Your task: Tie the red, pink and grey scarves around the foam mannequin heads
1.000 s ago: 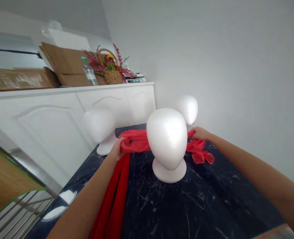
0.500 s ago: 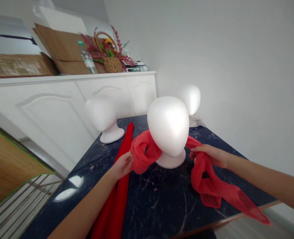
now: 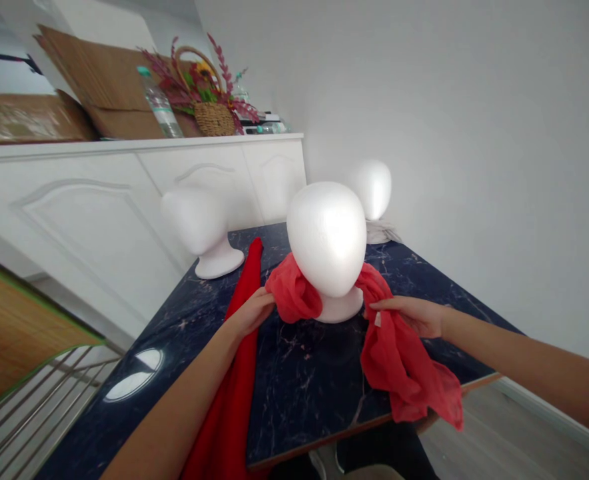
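Pinching the red scarf [image 3: 399,367] looped round the centre-frame foam head [image 3: 327,237], your left hand [image 3: 251,315] and right hand [image 3: 417,315] each clasp one end.

Left hand [image 3: 250,313] reaches forward, seemingly pinching; right hand [image 3: 418,315] outstretched, fingers straight, gripping.

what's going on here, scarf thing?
A person has a red scarf looped round the neck of a white foam head that stands on a dark marble table. The left hand grips the bunched end on its side. The right hand holds the other end, which trails past the table's edge. A darker red cloth lies under the left forearm.
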The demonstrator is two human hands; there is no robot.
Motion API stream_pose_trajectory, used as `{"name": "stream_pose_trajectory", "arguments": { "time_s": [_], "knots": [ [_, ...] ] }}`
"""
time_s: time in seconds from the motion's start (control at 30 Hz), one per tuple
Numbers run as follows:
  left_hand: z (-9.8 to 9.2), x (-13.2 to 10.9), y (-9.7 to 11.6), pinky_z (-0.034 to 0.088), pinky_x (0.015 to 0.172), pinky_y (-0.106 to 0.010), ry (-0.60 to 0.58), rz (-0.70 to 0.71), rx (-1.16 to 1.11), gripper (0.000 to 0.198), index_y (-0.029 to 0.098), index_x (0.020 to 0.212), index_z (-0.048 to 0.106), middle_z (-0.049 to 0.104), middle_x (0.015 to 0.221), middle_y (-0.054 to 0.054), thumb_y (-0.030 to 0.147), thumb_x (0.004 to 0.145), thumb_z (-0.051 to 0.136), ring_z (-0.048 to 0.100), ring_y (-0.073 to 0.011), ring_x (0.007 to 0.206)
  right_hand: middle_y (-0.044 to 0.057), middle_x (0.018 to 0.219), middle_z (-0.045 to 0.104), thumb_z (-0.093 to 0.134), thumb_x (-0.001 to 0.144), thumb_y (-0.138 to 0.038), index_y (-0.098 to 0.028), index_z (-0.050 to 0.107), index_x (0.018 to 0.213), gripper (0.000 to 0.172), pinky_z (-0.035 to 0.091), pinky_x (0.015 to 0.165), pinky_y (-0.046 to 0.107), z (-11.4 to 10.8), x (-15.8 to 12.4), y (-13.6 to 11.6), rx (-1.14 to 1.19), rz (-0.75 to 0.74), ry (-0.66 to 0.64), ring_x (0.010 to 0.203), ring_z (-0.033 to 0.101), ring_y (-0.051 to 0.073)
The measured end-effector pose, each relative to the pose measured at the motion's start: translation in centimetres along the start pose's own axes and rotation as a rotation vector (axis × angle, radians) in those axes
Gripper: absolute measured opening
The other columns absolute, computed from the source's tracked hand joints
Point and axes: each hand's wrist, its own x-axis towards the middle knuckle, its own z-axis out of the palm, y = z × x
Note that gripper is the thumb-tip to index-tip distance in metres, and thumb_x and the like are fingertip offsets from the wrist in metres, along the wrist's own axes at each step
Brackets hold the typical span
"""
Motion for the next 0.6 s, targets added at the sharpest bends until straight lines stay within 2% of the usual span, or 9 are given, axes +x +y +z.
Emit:
{"name": "stream_pose_trajectory", "arguments": {
  "time_s": [0.1, 0.2, 0.27, 0.33, 0.4, 0.5, 0.6],
  "knots": [
    [0.1, 0.6, -0.1, 0.052, 0.084, -0.033, 0.030, 0.009, -0.141, 0.015, 0.013, 0.076, 0.074, 0.076, 0.081, -0.008, 0.016, 0.068, 0.062, 0.068, -0.0272, 0.092, 0.007, 0.080, 0.074, 0.052, 0.096, -0.027, -0.008, 0.065, 0.095, 0.023, 0.058, 0.071, 0.023, 0.6, 0.5, 0.8, 0.134, -0.027, -0.063, 0.071, 0.071, 0.013],
    [-0.5, 1.1, -0.3, 0.054, 0.076, -0.030, 0.044, -0.027, -0.235, 0.015, 0.012, 0.066, 0.070, 0.071, 0.067, -0.006, 0.011, 0.065, 0.055, 0.069, -0.0217, 0.074, 0.014, 0.094, 0.074, 0.048, 0.098, -0.034, -0.006, 0.063, 0.106, 0.033, 0.060, 0.074, 0.032, 1.3, 1.1, 1.3, 0.130, 0.018, -0.157, 0.081, 0.073, 0.021],
    [-0.8, 1.2, -0.4, 0.054, 0.068, -0.028, 0.042, -0.067, -0.246, 0.014, 0.012, 0.063, 0.067, 0.067, 0.058, -0.004, 0.011, 0.069, 0.054, 0.065, -0.0171, 0.060, 0.016, 0.100, 0.073, 0.049, 0.097, -0.032, -0.007, 0.062, 0.112, 0.032, 0.060, 0.079, 0.037, 2.1, 1.6, 1.5, 0.161, 0.011, -0.170, 0.088, 0.073, 0.024],
    [-0.8, 1.3, -0.7, 0.053, 0.064, -0.026, 0.037, -0.106, -0.247, 0.014, 0.012, 0.070, 0.068, 0.066, 0.059, -0.004, 0.014, 0.075, 0.055, 0.064, -0.0155, 0.057, 0.013, 0.095, 0.074, 0.053, 0.095, -0.022, -0.008, 0.063, 0.107, 0.021, 0.060, 0.083, 0.035, 2.9, 2.3, 1.7, 0.241, -0.053, -0.098, 0.088, 0.073, 0.021],
    [-0.4, 1.3, -1.1, 0.054, 0.067, -0.027, 0.029, -0.127, -0.232, 0.014, 0.012, 0.083, 0.070, 0.070, 0.070, -0.006, 0.018, 0.080, 0.058, 0.066, -0.0169, 0.065, 0.009, 0.086, 0.075, 0.053, 0.091, -0.009, -0.008, 0.065, 0.097, 0.013, 0.060, 0.081, 0.028, 3.8, 3.1, 2.0, 0.321, -0.120, 0.003, 0.081, 0.073, 0.016],
    [0.6, 1.5, -1.5, 0.054, 0.074, -0.028, 0.014, -0.114, -0.154, 0.018, 0.012, 0.096, 0.069, 0.073, 0.082, -0.007, 0.019, 0.079, 0.066, 0.068, -0.0177, 0.075, 0.008, 0.080, 0.074, 0.052, 0.086, 0.001, -0.007, 0.066, 0.089, 0.016, 0.060, 0.076, 0.022, 4.7, 4.1, 2.4, 0.400, -0.179, 0.073, 0.073, 0.073, 0.013],
    [1.1, 1.7, -1.5, 0.054, 0.074, -0.026, -0.013, -0.103, -0.090, 0.027, 0.014, 0.102, 0.070, 0.073, 0.082, -0.005, 0.016, 0.075, 0.071, 0.067, -0.0167, 0.075, 0.008, 0.079, 0.075, 0.055, 0.084, 0.004, -0.006, 0.066, 0.087, 0.016, 0.061, 0.074, 0.021, 5.3, 4.6, 2.4, 0.479, -0.250, 0.096, 0.072, 0.073, 0.013]
  ]
}}
